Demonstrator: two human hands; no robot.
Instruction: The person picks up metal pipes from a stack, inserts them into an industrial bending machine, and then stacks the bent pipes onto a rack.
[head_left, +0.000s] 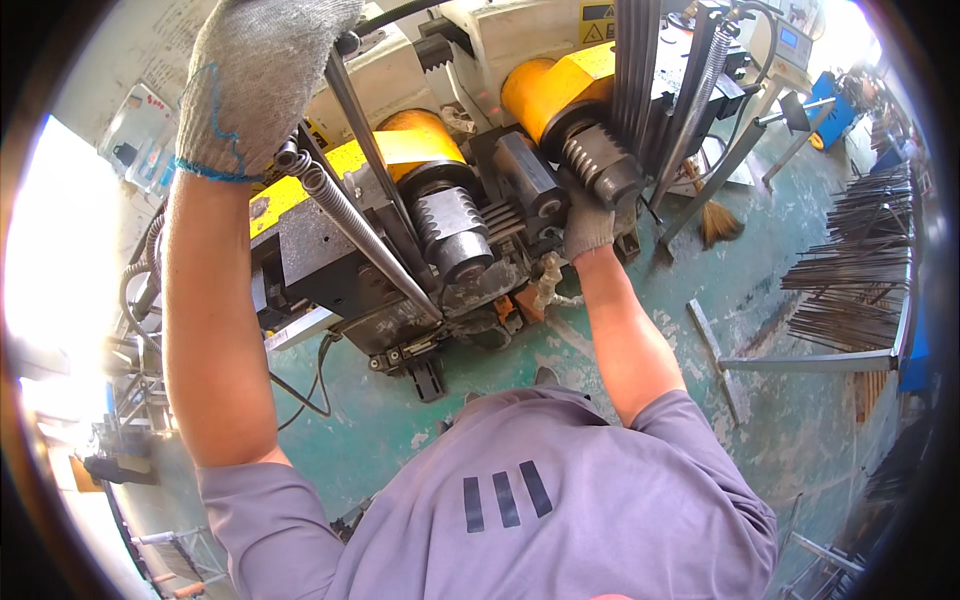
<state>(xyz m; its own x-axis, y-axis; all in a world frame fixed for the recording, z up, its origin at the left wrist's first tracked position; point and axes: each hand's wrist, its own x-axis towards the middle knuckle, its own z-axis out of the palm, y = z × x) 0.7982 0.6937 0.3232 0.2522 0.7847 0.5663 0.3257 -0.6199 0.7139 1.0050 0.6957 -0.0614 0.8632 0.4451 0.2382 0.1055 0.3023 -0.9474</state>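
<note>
Head view: the left hand point(262, 90) is seen raised at the upper left, covered by a grey knit glove with a blue edge at the wrist. Its fingers are partly cut off by the upper edge, so whether it is open or closed around anything cannot be told. A slanted dark bar point(372, 145) is placed just beside the fingers, to their right, and a coiled spring point(345, 222) is set below the hand, slanting down along a rod.

The right hand point(590, 228), also gloved, is lowered among the machine parts at the center. Its fingers are hidden by the right toothed roller point(603, 163), so neither its grip nor anything held can be made out. That roller is located directly above the hand, overlapping it from this angle; whether they are touching cannot be told. A dark block point(528, 178) with a round hole in its end is positioned just to the left of the hand. Farther left, well apart from it, the left toothed roller point(455, 222) is mounted with its blunt end pointed toward the person. Both rollers are backed by yellow housings point(545, 92).

To the right, a broom point(718, 222) is stood near the machine, and many thin rods point(850, 265) are stacked above the green floor point(650, 440).
</note>
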